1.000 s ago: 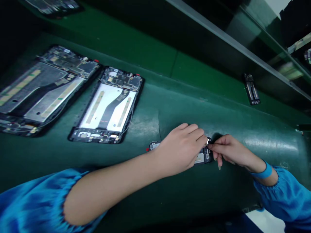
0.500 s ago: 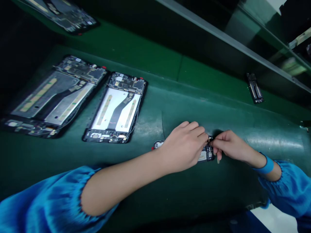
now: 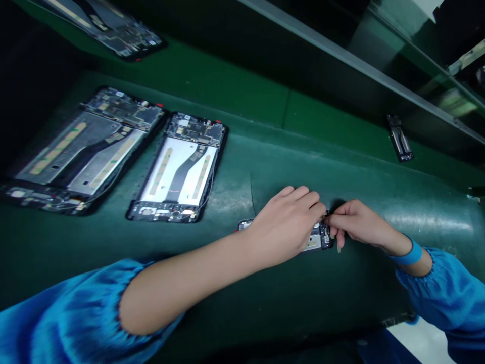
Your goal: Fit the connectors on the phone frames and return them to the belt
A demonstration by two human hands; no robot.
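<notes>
An opened phone (image 3: 314, 241) lies on the green mat (image 3: 242, 303), mostly covered by my left hand (image 3: 290, 226). That hand arches over the phone with its fingers curled down at the far right end; whatever its fingertips pinch is hidden. From the right, my right hand (image 3: 350, 222) meets the same end of the phone, thumb and index finger pressed together at its upper corner. Any small part between those fingertips is too small to make out. A blue band (image 3: 408, 253) circles my right wrist.
Two more opened phones, a left one (image 3: 81, 151) and a nearer one (image 3: 178, 169), lie on the mat with circuit boards exposed. Another phone (image 3: 131, 35) rests on the raised green ledge (image 3: 242, 91), as does a farther phone (image 3: 400, 138) at right. A metal rail (image 3: 326, 45) runs behind.
Both hands stay at the same end of the phone, with only slight finger movement. The view has shifted a little; the phones lie as before.
</notes>
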